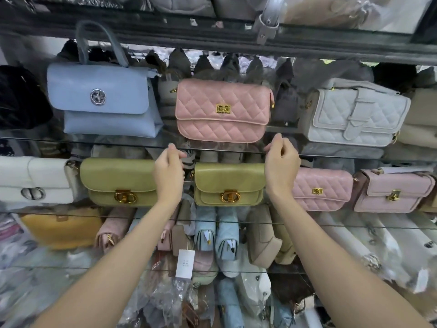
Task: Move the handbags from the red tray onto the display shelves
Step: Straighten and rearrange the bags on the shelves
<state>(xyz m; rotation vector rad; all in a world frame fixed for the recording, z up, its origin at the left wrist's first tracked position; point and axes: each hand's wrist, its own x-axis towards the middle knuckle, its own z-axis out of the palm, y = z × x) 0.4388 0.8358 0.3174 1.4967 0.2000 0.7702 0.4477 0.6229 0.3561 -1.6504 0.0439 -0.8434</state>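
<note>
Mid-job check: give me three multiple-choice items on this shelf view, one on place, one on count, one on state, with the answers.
1. The top pink bag stands:
A. between the blue bag and the white quilted bag
B. left of the blue bag
C. on the bottom shelf

2. Green bags on the shelf just below it:
A. one
B. two
C. four

3. The left hand and right hand:
A. both carry a bag
B. lift one bag together
C. hold no bag

Answers:
1 A, blue is on its left and white on its right.
2 B, two with gold clasps.
3 C, both hands are below the pink bag and grip none.
</note>
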